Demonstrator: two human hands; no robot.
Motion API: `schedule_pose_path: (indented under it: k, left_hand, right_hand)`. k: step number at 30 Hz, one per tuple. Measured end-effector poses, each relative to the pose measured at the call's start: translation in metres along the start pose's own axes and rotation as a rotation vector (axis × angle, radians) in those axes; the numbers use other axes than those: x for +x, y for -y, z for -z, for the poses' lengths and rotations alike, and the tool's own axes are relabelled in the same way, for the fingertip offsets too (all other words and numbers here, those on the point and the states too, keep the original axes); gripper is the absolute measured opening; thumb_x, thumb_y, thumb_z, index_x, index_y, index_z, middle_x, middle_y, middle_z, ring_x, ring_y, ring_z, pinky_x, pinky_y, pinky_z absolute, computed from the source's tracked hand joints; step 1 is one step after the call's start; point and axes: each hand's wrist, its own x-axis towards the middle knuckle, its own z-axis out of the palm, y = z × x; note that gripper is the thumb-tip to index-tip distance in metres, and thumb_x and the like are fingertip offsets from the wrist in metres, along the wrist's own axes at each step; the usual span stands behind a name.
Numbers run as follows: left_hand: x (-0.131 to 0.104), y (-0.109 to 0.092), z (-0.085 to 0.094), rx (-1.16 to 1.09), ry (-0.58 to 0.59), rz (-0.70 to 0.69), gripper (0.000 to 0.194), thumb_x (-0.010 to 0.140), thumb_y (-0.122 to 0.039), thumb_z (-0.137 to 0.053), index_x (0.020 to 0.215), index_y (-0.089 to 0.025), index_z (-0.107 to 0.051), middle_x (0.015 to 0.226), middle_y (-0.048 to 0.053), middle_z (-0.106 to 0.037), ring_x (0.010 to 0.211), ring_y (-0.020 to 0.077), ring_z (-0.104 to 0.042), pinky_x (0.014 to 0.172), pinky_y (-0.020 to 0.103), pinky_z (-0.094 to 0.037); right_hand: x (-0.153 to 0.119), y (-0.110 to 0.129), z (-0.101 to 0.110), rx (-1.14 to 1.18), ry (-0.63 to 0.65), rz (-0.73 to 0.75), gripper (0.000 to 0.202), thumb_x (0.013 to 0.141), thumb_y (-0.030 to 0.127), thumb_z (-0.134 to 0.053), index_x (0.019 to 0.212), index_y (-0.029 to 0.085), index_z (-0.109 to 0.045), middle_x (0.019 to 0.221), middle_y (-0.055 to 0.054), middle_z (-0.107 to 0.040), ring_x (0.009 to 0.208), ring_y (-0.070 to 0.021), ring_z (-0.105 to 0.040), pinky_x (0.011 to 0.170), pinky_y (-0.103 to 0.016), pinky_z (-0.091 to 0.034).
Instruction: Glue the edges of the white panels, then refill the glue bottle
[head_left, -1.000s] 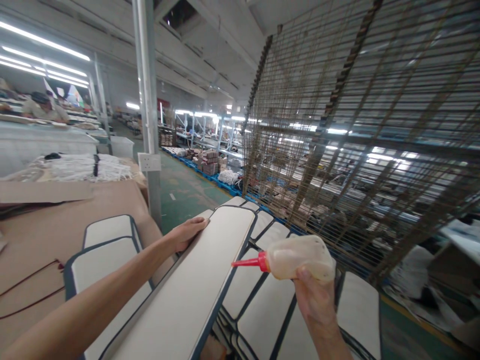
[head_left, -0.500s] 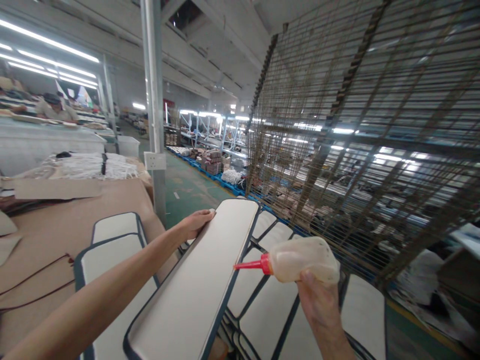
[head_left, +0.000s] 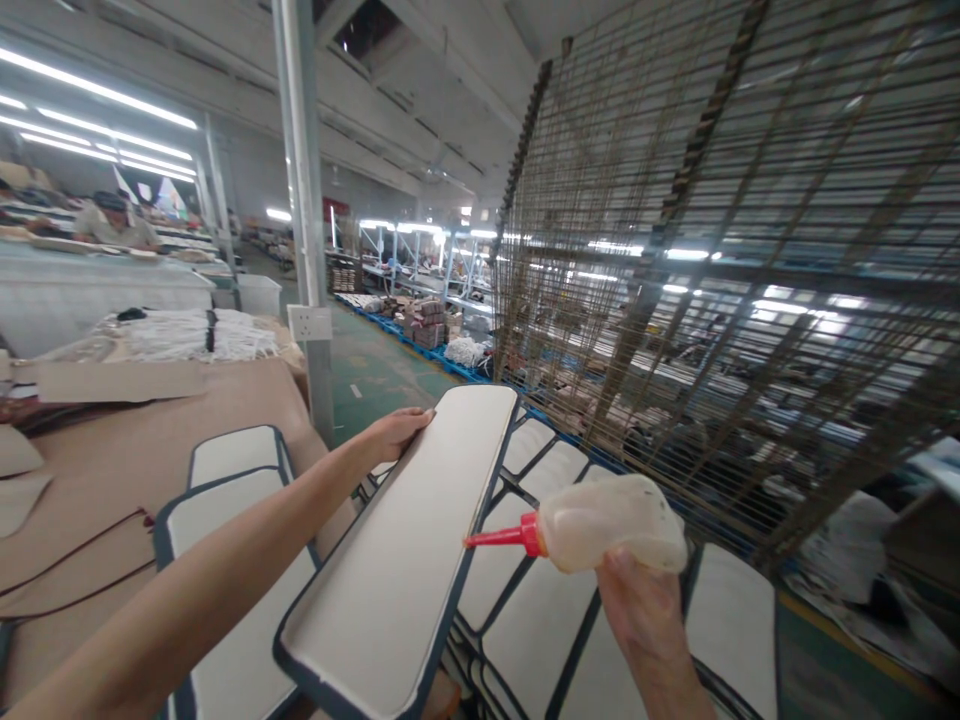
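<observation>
At the right edge of the brown-topped bench (head_left: 112, 480), two dark-edged panels (head_left: 232, 540) overlap near a metal post (head_left: 304, 200), with a wire rack (head_left: 697, 250) at right. The left hand (head_left: 403, 430) grips the smooth, round-cornered white panel (head_left: 409, 530) between bench and rack; the right hand (head_left: 637, 600) clasps a translucent, red-nozzled bottle (head_left: 611, 525), its tip at the panel's right rim.

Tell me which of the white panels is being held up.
The long one gripped at its far left edge by the left hand; red nozzle at its right edge.
</observation>
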Motion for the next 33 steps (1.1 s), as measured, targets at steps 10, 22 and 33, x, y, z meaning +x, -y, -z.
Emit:
schedule_pose_path:
  k: [10,22,33]
  left_hand:
    - [0.01,-0.009,-0.014,-0.014,0.003,0.02,0.017,0.089,-0.016,-0.051,0.073,-0.015,-0.057,0.054,0.002,-0.065,0.045,0.0163,-0.061,0.046,0.026,-0.051]
    - [0.021,-0.007,-0.024,-0.067,-0.021,0.035,0.012,0.079,-0.023,-0.069,0.085,-0.017,-0.061,0.06,0.001,-0.068,0.046,0.0161,-0.062,0.05,0.027,-0.053]
    - [0.026,-0.006,-0.026,-0.09,-0.082,0.041,0.019,0.074,-0.022,-0.074,0.087,-0.015,-0.061,0.058,0.001,-0.067,0.043,0.0169,-0.059,0.047,0.027,-0.05]
  right_hand:
    - [-0.003,0.007,0.004,0.009,-0.027,-0.024,0.073,0.053,0.037,-0.083,0.121,0.024,-0.058,0.088,-0.008,-0.073,0.072,-0.0242,-0.068,0.071,-0.039,-0.055]
    - [-0.006,0.0,0.045,0.03,0.113,-0.034,0.069,0.06,0.033,-0.08,0.124,0.026,-0.055,0.109,-0.012,-0.068,0.099,-0.0317,-0.064,0.089,-0.053,-0.05]
    - [-0.01,0.006,0.048,0.023,0.102,-0.043,0.071,0.055,0.034,-0.082,0.121,0.022,-0.058,0.102,-0.014,-0.07,0.092,-0.0332,-0.066,0.08,-0.053,-0.054]
